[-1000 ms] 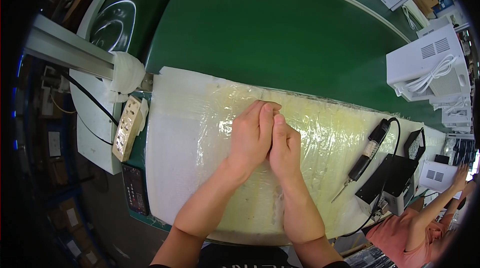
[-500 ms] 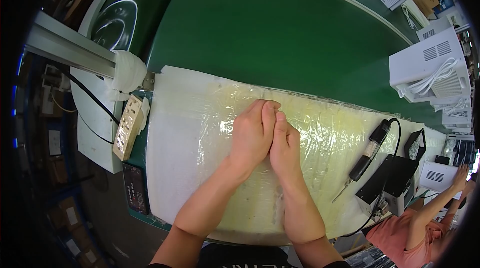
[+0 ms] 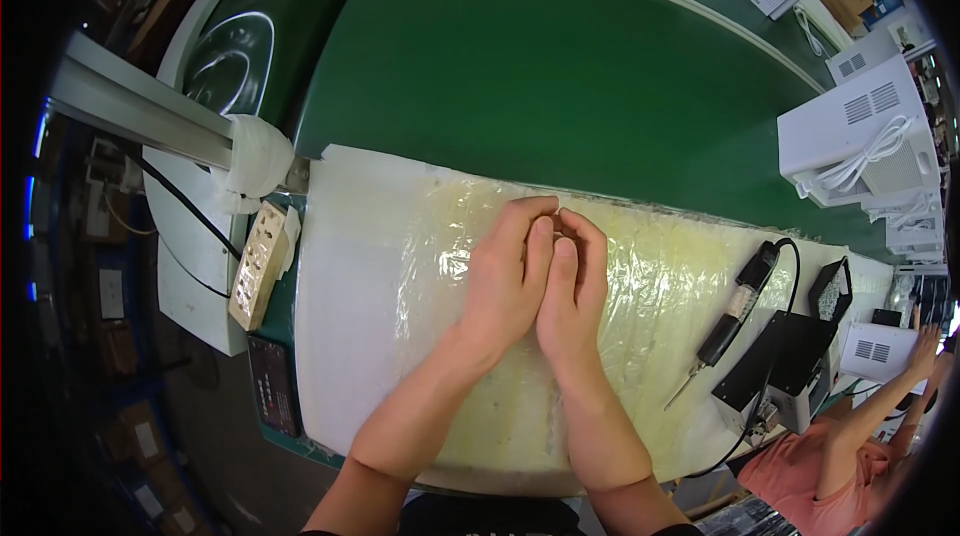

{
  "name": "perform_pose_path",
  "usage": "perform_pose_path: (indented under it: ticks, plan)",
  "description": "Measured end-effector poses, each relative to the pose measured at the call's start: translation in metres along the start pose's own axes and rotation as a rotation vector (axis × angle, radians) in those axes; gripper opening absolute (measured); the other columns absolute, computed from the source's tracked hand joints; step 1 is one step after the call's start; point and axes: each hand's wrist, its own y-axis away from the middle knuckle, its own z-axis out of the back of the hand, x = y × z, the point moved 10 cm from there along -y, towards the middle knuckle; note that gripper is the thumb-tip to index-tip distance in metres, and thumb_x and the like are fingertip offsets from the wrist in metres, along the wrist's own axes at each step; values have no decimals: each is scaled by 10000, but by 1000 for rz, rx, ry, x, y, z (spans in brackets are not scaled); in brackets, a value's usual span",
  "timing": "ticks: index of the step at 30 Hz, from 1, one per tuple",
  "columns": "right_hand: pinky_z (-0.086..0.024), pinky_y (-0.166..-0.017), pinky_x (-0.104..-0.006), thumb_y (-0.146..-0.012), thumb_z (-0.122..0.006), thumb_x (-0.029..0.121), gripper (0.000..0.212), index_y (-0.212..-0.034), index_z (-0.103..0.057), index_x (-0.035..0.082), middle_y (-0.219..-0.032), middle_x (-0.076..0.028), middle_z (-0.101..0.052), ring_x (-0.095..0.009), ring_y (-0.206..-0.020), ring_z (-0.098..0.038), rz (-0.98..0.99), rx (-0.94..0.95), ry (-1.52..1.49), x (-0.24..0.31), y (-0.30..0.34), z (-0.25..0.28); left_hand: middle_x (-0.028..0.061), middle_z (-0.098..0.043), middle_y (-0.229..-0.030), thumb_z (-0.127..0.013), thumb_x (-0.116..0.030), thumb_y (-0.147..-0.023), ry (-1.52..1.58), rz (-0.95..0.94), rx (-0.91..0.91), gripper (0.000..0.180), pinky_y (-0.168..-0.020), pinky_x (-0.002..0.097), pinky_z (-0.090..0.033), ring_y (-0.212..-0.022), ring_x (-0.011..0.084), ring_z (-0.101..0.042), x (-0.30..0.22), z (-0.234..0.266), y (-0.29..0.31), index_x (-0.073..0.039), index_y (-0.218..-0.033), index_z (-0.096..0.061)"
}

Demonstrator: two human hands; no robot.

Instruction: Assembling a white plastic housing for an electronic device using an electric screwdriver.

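Above the plastic-wrapped padded mat point(image 3: 370, 246), my two hands meet side by side near its far edge. My left hand point(image 3: 503, 271) is closed, its fingers bent inward and its thumb lying along my right thumb. My right hand point(image 3: 577, 296) is closed in the same way, its fingers curled toward the left ones. The palms face each other and hide whatever may be between them. To their right, an electric screwdriver point(image 3: 738, 304) with a long thin bit lies on the mat, apart from both hands.
A black-topped controller box point(image 3: 768, 358) with a cable sits at right. At left are a power strip point(image 3: 258, 264), a dark phone-like slab point(image 3: 272, 384) and a metal post point(image 3: 150, 101). Beyond runs a green belt point(image 3: 560, 66) with white appliances point(image 3: 850, 136). A co-worker point(image 3: 815, 466) is at lower right.
My hands have loosened from a tight clasp. The fingers of both hands now arch up more, with a small gap between the fingertips. The view has shifted slightly.
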Motion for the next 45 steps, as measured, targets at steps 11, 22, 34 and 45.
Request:
perform_pose_path:
  ticks: [11,22,34,45]
  plan:
    - [-171,-1154,-428,-985,-370,382,681,-1465,-183,-64,-1546,-234,-150,-340,-1439,-163,280,179,0,24,-2,-7,205,-477,-1367,-424,-71,-932,334,-141,164,365,-1023,380,-381,-1235,324,-486,-9,-16,2,24,-1273,-510]
    - [-143,-1166,-414,-952,-348,568,846,-1492,-86,-29,-1579,-146,-78,-276,-1454,-113,209,243,-237,23,-6,-10,186,-251,-1528,-378,-406,-972,297,-343,355,645,-1143,437,-184,-1429,326,-203,-37,-24,7,21,-1450,-300]
    - [-106,-1160,-374,-961,-290,563,864,-1482,32,-47,-1583,-163,35,-288,-1463,-22,188,392,-244,28,2,-21,165,-19,-1583,-212,-529,-971,402,-304,284,784,-1160,452,-4,-1459,335,46,-36,-36,20,36,-1493,-59]
    - [-161,-1154,-355,-1029,-227,382,645,-1477,-105,-65,-1562,-191,-135,-300,-1445,-154,24,342,-117,8,-5,-17,229,-262,-1505,-303,-269,-996,315,-136,179,544,-1139,406,-199,-1400,365,-248,-7,-27,10,54,-1433,-278]
